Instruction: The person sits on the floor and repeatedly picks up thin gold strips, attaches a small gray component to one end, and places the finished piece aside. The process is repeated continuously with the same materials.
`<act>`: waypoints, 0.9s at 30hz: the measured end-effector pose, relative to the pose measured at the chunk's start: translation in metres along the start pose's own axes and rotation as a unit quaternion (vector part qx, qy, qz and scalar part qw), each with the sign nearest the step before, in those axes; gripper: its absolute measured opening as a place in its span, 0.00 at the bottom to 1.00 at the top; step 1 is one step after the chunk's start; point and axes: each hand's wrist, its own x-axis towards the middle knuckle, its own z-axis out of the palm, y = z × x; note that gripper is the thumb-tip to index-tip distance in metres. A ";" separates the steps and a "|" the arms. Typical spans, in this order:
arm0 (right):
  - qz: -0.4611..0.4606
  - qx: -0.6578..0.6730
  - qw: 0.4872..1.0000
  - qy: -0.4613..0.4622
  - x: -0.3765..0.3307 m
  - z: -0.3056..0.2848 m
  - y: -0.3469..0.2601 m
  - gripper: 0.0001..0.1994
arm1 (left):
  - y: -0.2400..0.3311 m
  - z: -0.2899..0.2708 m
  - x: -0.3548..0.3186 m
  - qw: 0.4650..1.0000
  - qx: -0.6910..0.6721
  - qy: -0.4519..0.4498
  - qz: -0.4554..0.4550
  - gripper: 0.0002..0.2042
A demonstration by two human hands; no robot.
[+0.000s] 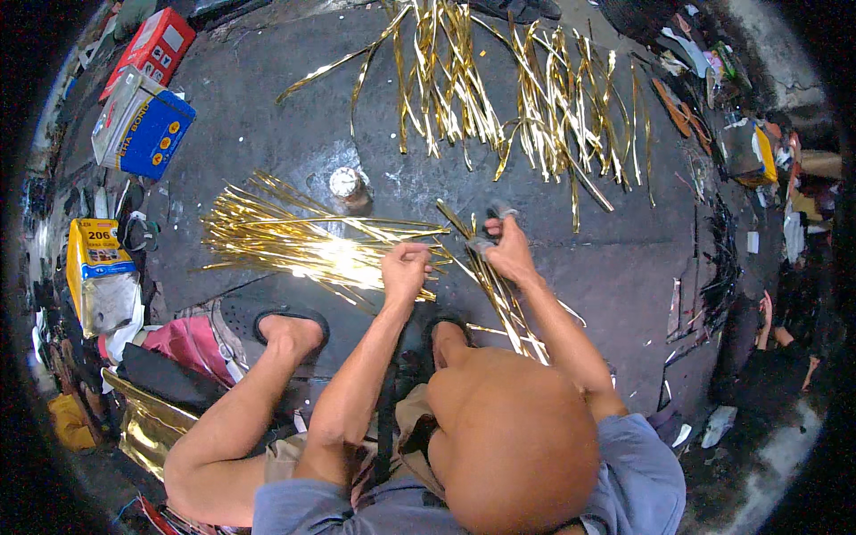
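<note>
My left hand (406, 272) is closed in a pinch over the right end of a bundle of shiny gold strips (312, 250); whatever its fingertips hold is too small to make out. To its right, my right hand (510, 252) is closed round a small grey tool (499, 214), whose grey parts show above and left of the fingers. The tool's exact kind is unclear. More gold strips (499, 299) run beneath and beside the right hand, slanting toward my raised knee. Beyond the bundle stands a small whitish, round-topped object (345, 183).
Two loose groups of gold strips (455, 80) (571, 107) lie at the far side. Left are a red box (152, 49), a blue-and-white can (143, 125) and a yellow-labelled container (102, 276). A gold sheet (147, 423) lies near left; brown sandals (682, 111) lie far right.
</note>
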 end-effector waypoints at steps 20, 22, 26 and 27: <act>-0.170 0.064 0.982 0.042 -0.021 -0.015 0.002 0.34 | 0.034 0.088 0.048 0.985 0.021 -0.131 0.114 0.10; -0.153 0.079 0.984 -0.040 -0.027 -0.046 -0.026 0.36 | 0.054 0.088 0.014 0.964 -0.024 -0.157 0.215 0.10; -0.190 0.061 0.978 -0.055 -0.035 -0.073 -0.066 0.33 | 0.079 0.070 -0.026 0.948 -0.057 -0.045 0.311 0.08; -0.190 0.069 0.978 -0.057 -0.035 -0.077 -0.070 0.33 | 0.085 0.065 -0.033 0.961 -0.098 -0.050 0.253 0.08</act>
